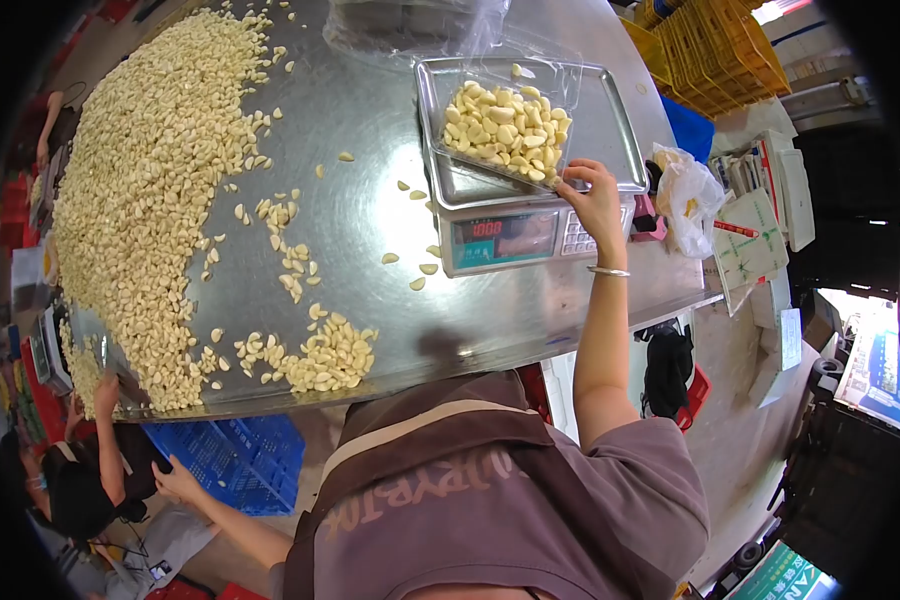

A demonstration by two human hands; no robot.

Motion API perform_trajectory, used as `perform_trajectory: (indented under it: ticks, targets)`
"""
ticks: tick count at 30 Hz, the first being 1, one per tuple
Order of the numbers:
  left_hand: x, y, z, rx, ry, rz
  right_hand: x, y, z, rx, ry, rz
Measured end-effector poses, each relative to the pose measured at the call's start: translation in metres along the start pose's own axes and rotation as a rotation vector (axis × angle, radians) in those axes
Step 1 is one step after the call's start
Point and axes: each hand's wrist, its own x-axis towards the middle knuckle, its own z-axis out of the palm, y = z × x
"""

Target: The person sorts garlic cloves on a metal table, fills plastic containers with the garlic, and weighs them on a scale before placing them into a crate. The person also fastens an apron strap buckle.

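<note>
Plastic tray (470, 159) at fingertips of right hand (594, 200), grip unclear; left hand (177, 482) distant, fingers apart.

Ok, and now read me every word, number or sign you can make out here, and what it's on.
"1.000", in red digits, on the scale display.
"KAN", on the green sign, at the edge of view.
Too unclear to read: the lettering on the brown garment, the scale's keypad, the green-printed carton and the blue-and-white poster.
</note>
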Motion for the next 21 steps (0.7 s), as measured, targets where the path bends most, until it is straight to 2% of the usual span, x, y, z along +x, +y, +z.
perform_trajectory:
  ticks: [2, 7, 9, 11, 12, 15, 16, 19, 21]
  targets:
    - [0.0, 0.028, 0.012, -0.122, 0.001, 0.148, 0.002, 0.001, 0.001, -0.054, -0.018, -0.006]
    - [-0.016, 0.195, -0.011, -0.554, 0.065, 0.43, 0.002, 0.004, -0.004, -0.092, 0.032, -0.036]
    - [-0.028, 0.275, -0.029, -0.699, 0.025, 0.493, 0.007, -0.007, -0.012, -0.111, 0.2, -0.027]
    - [-0.045, 0.359, -0.039, -0.896, -0.049, 0.648, 0.021, -0.023, -0.017, -0.05, 0.337, -0.074]
    - [-0.067, 0.411, -0.058, -1.009, -0.139, 0.684, 0.027, -0.039, -0.015, -0.001, 0.304, -0.141]
    - [-0.116, 0.544, -0.072, -1.33, -0.428, 1.003, 0.044, -0.057, -0.001, 0.199, 0.257, -0.185]
    - [-0.132, 0.587, -0.075, -1.286, -0.443, 1.112, 0.045, -0.053, 0.0, 0.189, 0.245, -0.155]
    - [-0.185, 0.701, -0.053, -1.266, -1.001, 1.086, 0.03, -0.049, 0.002, 0.272, 0.299, -0.067]
    - [-0.211, 0.743, -0.051, -1.27, -1.301, 0.925, 0.015, -0.037, 0.003, 0.437, 0.267, 0.05]
